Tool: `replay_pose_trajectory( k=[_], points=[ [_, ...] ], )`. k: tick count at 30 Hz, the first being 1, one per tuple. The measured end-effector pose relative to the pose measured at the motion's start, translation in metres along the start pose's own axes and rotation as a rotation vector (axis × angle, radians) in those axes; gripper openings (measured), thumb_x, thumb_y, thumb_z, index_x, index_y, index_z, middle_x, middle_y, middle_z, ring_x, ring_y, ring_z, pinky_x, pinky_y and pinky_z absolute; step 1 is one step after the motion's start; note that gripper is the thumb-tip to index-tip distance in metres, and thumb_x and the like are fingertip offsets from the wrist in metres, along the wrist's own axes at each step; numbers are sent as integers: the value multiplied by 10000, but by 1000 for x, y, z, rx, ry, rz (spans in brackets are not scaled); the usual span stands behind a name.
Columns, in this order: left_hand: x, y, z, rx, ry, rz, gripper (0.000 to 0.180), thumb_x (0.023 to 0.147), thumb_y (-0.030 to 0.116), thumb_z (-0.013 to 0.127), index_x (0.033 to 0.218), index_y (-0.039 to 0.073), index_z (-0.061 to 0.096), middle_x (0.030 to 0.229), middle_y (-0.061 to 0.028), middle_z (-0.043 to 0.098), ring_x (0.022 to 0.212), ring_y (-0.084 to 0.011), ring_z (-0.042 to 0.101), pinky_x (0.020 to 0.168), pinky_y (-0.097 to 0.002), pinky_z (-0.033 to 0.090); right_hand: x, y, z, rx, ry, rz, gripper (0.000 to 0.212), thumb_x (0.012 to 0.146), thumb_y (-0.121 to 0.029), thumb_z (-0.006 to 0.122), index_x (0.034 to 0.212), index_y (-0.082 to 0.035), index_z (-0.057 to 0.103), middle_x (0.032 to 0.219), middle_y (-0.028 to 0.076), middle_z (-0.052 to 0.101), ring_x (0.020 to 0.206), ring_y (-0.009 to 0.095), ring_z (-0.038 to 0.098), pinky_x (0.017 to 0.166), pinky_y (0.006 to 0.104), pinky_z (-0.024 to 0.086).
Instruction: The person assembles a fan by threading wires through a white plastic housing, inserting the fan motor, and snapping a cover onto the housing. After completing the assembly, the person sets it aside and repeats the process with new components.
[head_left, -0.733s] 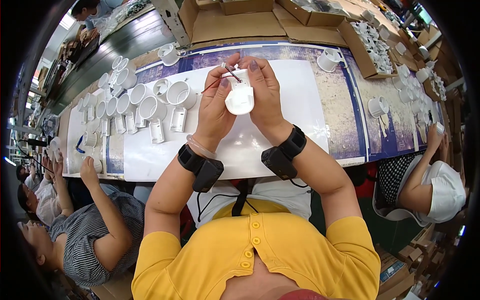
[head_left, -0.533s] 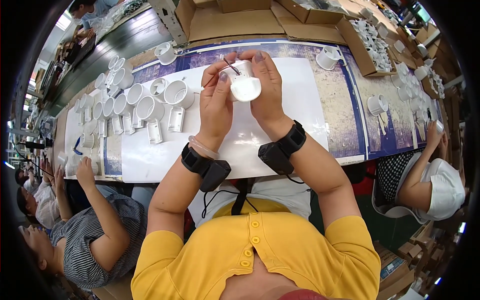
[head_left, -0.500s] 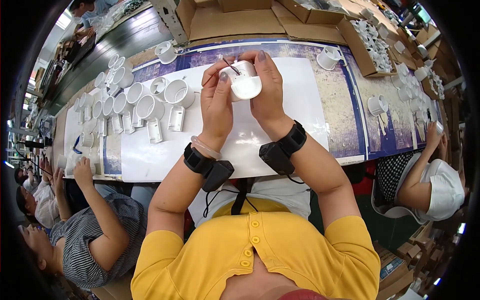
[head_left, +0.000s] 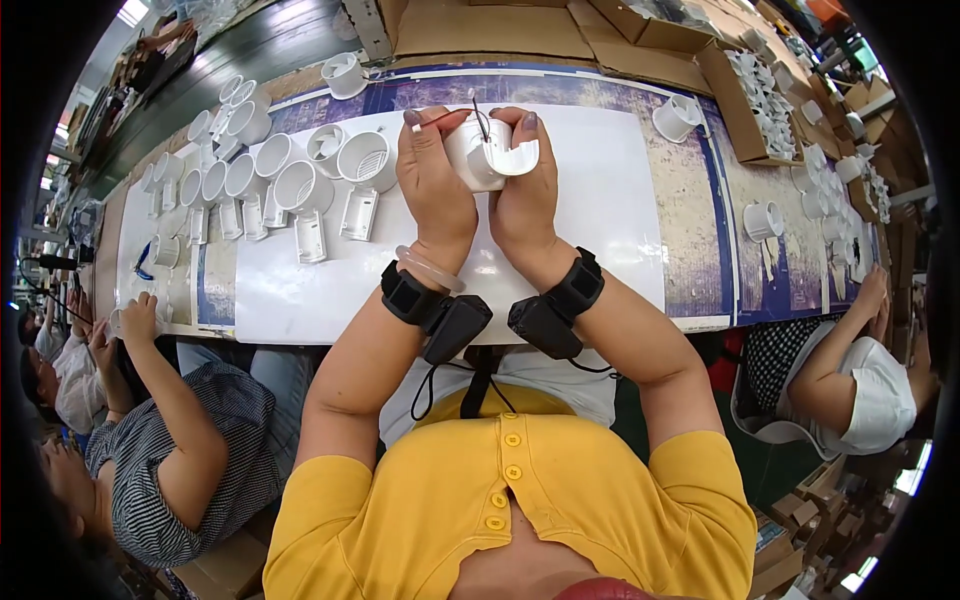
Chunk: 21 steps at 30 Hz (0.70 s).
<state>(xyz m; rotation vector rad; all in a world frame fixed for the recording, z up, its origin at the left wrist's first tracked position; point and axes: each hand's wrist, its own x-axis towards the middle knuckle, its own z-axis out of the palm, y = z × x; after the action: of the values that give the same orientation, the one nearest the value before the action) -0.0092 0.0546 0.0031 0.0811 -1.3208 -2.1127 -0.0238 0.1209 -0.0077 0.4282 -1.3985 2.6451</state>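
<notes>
Above the white sheet (head_left: 590, 250), my left hand (head_left: 436, 190) and my right hand (head_left: 524, 195) grip a white plastic housing (head_left: 472, 158) from its two sides. A curved, open-fronted lip juts from the housing toward my right hand. Thin wires (head_left: 481, 122), one dark and one reddish, come out of its top. The reddish one runs across to my left fingertips, near the thumb. Both thumbs lie along the housing's upper side, and my other fingers are largely hidden beneath it.
Several white round cups with rectangular trays (head_left: 303, 186) stand at the left. Single white cups (head_left: 343, 76) sit at the back, and another (head_left: 763, 221) to the right. A cardboard box (head_left: 752, 110) holds small white parts. Co-workers sit on the left (head_left: 190, 450) and right (head_left: 850, 390).
The housing has turned in my hands, so its curved lip now points right and shows its hollow side. My left thumb has moved up toward the wires.
</notes>
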Motion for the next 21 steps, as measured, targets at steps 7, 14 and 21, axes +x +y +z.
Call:
replay_pose_trajectory(
  k=[7,14,21],
  points=[
    [6,3,-13,-50,-235,92,187,958,139,491,1100,18,484,974,-59,551,878,-111,517,832,-233,420,9,-19,-11,268,-217,313,250,989,-254,440,1066,-36,533,1005,37,554,956,119,543,853,253,442],
    [1,11,-20,-6,-320,141,246,929,82,529,1146,19,433,1028,-78,531,940,-126,526,869,-248,424,4,-18,-10,309,-266,272,178,969,-165,482,1076,-38,545,1102,49,552,998,126,550,878,258,453],
    [-1,6,-20,68,-353,248,288,917,52,539,1165,16,397,1051,-91,534,967,-143,535,902,-276,424,5,-15,-13,409,-241,365,193,971,-204,474,1058,-49,550,1080,61,567,995,138,557,875,277,464]
  ],
)
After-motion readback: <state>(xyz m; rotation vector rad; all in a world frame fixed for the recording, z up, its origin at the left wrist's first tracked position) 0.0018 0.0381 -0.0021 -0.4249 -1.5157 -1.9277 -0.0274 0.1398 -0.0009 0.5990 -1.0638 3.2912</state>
